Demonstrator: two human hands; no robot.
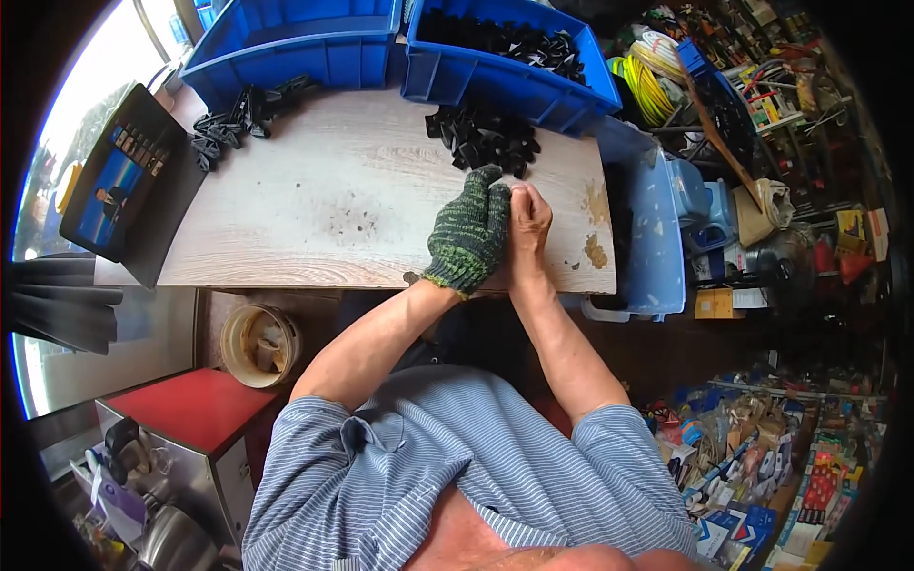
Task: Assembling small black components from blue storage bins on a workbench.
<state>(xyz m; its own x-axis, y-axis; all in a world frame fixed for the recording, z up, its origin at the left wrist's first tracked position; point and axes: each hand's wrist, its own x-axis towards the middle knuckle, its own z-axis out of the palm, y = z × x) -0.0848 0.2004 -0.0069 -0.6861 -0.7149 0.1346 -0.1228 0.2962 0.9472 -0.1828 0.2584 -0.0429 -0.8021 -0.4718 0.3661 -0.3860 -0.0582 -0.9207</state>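
Small angular black plastic parts point(484, 140): loose, jumbled heap, upper centre, slightly right. Longer black plastic clip-like pieces point(251, 114): overlapping cluster, upper left. Can't see if I'm gripping one.

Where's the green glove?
In the head view, the green glove is on the left hand, over the right half of the table, beside the right hand and below a pile of black pieces.

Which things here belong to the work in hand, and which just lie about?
Likely in use:
gloved left hand
bare right hand (anything between them is hidden)
black pieces
blue bins
tabletop

Apparently just lying about:
propped screen
yellow coil
pale bucket
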